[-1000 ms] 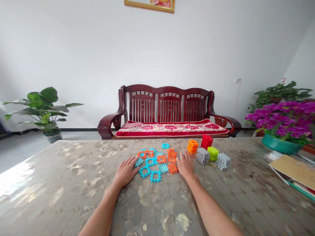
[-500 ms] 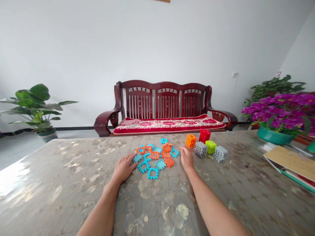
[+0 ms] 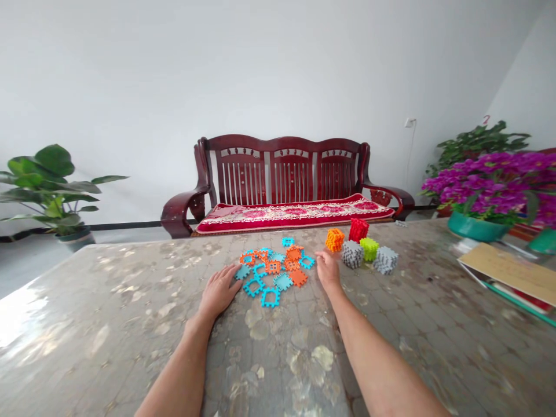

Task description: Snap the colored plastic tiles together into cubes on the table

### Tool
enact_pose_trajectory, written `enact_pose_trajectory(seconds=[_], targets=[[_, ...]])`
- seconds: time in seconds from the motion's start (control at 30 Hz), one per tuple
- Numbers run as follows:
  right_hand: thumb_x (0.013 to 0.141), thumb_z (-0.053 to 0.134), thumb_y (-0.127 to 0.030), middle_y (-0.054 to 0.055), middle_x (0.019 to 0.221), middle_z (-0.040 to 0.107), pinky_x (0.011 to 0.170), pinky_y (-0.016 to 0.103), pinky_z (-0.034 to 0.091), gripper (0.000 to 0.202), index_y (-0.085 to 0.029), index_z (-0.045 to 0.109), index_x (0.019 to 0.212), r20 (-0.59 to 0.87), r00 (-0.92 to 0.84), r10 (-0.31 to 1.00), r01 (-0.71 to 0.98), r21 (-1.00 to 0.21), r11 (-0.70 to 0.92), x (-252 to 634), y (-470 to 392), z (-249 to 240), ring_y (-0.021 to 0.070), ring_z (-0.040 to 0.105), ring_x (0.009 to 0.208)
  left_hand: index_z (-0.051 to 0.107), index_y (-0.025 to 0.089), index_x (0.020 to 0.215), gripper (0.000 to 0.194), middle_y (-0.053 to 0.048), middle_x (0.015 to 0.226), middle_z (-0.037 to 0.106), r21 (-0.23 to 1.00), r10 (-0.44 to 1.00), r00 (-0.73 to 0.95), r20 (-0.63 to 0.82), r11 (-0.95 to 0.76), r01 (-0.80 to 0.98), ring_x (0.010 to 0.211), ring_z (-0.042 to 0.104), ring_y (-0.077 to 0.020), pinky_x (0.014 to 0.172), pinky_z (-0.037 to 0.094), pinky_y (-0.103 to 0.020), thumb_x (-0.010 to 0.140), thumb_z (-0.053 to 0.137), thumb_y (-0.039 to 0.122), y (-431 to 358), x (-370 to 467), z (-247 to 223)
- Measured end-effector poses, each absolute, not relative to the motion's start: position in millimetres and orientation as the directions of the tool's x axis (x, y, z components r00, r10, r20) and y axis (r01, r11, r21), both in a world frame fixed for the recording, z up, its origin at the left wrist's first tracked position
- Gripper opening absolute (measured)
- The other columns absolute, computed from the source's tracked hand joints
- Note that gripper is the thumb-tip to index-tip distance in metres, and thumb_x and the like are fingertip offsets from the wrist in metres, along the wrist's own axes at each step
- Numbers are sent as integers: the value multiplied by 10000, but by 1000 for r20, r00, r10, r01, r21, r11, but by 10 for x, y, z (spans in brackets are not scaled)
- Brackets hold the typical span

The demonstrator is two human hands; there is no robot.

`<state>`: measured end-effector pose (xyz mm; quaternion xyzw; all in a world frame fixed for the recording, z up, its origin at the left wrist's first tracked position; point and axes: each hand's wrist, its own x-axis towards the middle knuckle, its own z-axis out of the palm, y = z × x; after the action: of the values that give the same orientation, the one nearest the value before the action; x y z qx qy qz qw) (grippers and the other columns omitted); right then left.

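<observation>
Flat interlocking plastic tiles with toothed edges lie in a loose, overlapping pile on the table; some are blue (image 3: 270, 297) and some orange (image 3: 298, 278). My left hand (image 3: 220, 289) rests on the tabletop at the pile's left side, fingers stretched out, their tips at a teal tile (image 3: 242, 272). On the other side, my right hand (image 3: 328, 271) sits with its fingers curled in and the index finger pointing toward a blue frame tile (image 3: 307, 262), a small gap apart. Nothing shows in either hand.
Right of my right hand stand stacks of similar tiles: orange (image 3: 335, 240), red (image 3: 358, 230), green (image 3: 369, 249) and two grey (image 3: 353, 254). Purple flowers in a green pot (image 3: 478, 227) and a folder (image 3: 512, 272) are at the right. A wooden bench (image 3: 291, 174) stands behind the table (image 3: 130, 324).
The camera view has tilted slightly, so the tiles and stacks appear a little higher. Both hands stay about where they were beside the pile.
</observation>
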<state>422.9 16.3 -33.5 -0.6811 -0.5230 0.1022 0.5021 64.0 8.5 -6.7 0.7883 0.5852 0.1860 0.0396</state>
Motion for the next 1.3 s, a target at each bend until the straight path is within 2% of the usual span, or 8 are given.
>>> enact_pose_trajectory(seconds=[0.33, 0.7, 1.07, 1.3], targets=[[813, 421, -266, 89, 1004, 759, 926, 338, 496, 381, -185, 757, 972, 372, 415, 830, 613, -789, 47, 4191, 155, -309, 229, 676, 977, 532, 233, 1404, 575, -52, 1399, 623, 351, 942, 228, 247, -307, 885, 1284, 569, -224, 1111, 407, -349, 896, 457, 491, 130, 631, 36], [827, 410, -237, 95, 1023, 752, 928, 328, 483, 371, -176, 744, 974, 374, 395, 839, 624, -780, 54, 4118, 140, -272, 221, 666, 1001, 599, 225, 1344, 540, -58, 1372, 646, 349, 945, 204, 255, -286, 893, 1257, 593, -242, 1107, 420, -372, 919, 405, 496, 113, 673, 90], [789, 449, -195, 74, 995, 752, 906, 315, 500, 332, -207, 739, 951, 378, 393, 838, 614, -787, 67, 4116, 176, -316, 212, 673, 973, 573, 229, 1365, 533, -67, 1371, 642, 338, 955, 191, 226, -261, 904, 1258, 587, -248, 1101, 423, -391, 927, 407, 484, 152, 655, 73], [846, 474, -315, 61, 1076, 745, 879, 338, 521, 355, -236, 708, 1100, 331, 435, 837, 586, -810, 16, 4138, 333, -342, 211, 692, 954, 598, 251, 1328, 478, -50, 1343, 661, 350, 959, 150, 240, -230, 908, 1219, 612, -232, 1085, 437, -370, 913, 445, 431, 170, 660, 51]])
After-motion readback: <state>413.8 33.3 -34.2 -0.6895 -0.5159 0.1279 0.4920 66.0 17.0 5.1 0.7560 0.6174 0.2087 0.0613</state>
